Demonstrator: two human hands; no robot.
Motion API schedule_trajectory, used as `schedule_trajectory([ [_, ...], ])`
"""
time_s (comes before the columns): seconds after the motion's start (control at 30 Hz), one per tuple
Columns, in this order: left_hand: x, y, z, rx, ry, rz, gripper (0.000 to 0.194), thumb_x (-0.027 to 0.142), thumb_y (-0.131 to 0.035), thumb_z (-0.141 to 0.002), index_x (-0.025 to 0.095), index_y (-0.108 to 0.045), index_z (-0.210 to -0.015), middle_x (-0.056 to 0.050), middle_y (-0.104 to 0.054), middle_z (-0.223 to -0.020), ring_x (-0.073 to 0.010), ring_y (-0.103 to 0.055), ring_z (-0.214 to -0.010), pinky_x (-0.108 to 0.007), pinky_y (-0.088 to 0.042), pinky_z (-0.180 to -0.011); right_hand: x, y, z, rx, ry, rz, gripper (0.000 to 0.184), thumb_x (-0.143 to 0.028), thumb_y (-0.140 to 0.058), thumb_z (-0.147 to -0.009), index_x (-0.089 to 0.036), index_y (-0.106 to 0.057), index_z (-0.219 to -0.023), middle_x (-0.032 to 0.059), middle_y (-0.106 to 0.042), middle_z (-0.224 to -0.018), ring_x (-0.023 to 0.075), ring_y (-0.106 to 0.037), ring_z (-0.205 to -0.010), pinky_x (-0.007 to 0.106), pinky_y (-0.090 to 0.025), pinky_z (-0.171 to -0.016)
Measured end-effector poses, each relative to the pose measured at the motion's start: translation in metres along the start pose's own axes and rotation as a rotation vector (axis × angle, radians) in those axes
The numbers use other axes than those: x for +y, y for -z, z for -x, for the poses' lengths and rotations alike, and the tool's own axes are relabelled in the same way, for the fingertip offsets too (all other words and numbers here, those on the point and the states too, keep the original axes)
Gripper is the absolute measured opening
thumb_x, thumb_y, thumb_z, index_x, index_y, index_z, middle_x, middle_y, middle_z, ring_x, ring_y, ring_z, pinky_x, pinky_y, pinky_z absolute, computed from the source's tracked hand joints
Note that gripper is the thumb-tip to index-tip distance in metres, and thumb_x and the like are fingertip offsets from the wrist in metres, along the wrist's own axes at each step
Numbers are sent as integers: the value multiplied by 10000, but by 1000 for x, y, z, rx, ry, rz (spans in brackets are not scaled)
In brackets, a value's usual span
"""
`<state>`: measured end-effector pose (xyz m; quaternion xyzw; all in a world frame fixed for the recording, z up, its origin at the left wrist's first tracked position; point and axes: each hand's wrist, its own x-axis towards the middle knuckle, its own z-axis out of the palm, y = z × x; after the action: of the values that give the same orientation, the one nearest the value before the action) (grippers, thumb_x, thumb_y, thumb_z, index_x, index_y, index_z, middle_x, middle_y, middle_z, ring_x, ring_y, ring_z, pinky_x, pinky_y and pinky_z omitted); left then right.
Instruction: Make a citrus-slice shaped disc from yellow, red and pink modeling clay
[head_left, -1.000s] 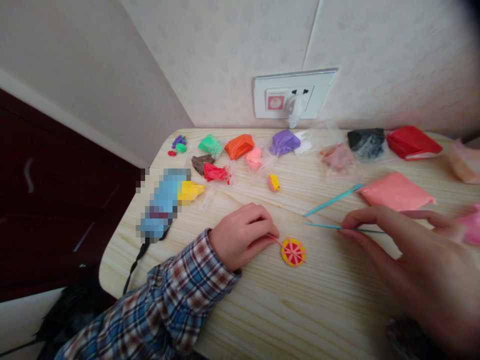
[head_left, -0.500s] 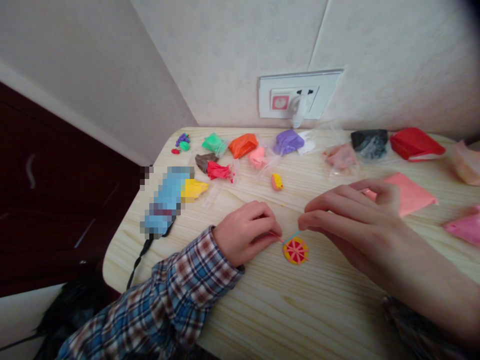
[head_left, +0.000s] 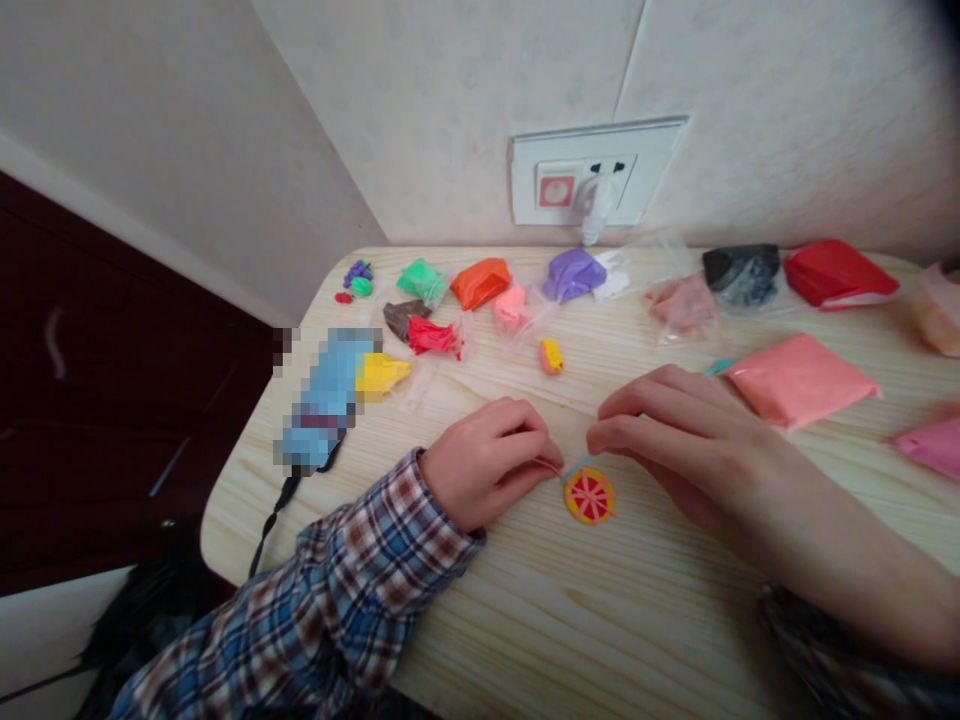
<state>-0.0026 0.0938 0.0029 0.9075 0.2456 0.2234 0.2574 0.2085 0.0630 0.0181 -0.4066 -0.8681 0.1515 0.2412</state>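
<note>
On the wooden table lies a small round clay disc [head_left: 589, 496], red in the middle with a yellow rim and pink strips crossing over it. My left hand [head_left: 491, 465] rests just left of the disc, thumb and fingers pinched on a thin pink clay strand [head_left: 551, 467] that reaches the disc's upper left edge. From above right, my right hand [head_left: 675, 425] grips a slim blue modelling tool [head_left: 577, 467]. The tool's tip meets the disc's edge where the strand ends. Its blue back end shows beyond the knuckles; the fingers cover the middle.
Bags of coloured clay line the back, among them an orange bag [head_left: 481, 284], a purple bag [head_left: 574, 275] and a red bag [head_left: 840, 275]. A salmon-pink bag [head_left: 802, 382] lies past my right hand. A yellow-and-pink clay piece [head_left: 551, 357] and a blurred-out phone-like device [head_left: 330, 390] sit further left.
The view has shifted slightly. My right hand's raised fingers have lowered, uncovering the tool's blue back end and more of the salmon-pink bag. My left hand keeps its pinch beside the disc.
</note>
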Motion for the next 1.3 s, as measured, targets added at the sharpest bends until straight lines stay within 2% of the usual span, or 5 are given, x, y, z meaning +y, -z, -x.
schedule_trajectory([
  [0.23, 0, 0, 0, 4, -8, -3, 148, 154, -523, -860, 110, -663, -838, -75, -614, -825, -138, -560, -778, -247, -496, -723, -2, 0, -3, -33, 15, -50, 244, -149, -365, -911, -204, -583, -816, 35, -563, -858, 162, -502, -844, 278, -398, -675],
  [0.7, 0, 0, 1, -19, 16, -18, 159, 156, -499, -868, 133, -650, -825, -64, -613, -827, -139, -561, -780, -255, -491, -735, 3, -3, -4, -44, 5, -58, 255, -167, -346, -913, -225, -582, -834, 41, -564, -866, 184, -505, -890, 335, -442, -719],
  [0.9, -12, 4, 6, 90, -17, -51, 138, 152, -507, -853, 150, -639, -811, -41, -592, -793, -126, -558, -749, -233, -485, -691, 2, -3, -3, -53, -8, -68, 249, -163, -348, -907, -239, -580, -855, 35, -564, -876, 194, -505, -940, 387, -444, -816],
  [1.07, -17, 8, 8, 134, 2, -86, 123, 148, -524, -842, 148, -644, -815, -40, -589, -798, -122, -561, -747, -232, -484, -691, 0, -1, -1, -62, 6, -54, 208, -150, -376, -901, -228, -566, -867, 36, -564, -898, 197, -503, -965, 405, -433, -862],
  [1.3, -12, 15, 6, 87, 107, -202, 119, 141, -530, -839, 147, -647, -820, -52, -608, -819, -142, -572, -781, -265, -494, -709, 1, -6, 0, -35, -1, -40, 222, -147, -361, -905, -221, -568, -872, 45, -562, -897, 208, -490, -957, 443, -439, -866],
])
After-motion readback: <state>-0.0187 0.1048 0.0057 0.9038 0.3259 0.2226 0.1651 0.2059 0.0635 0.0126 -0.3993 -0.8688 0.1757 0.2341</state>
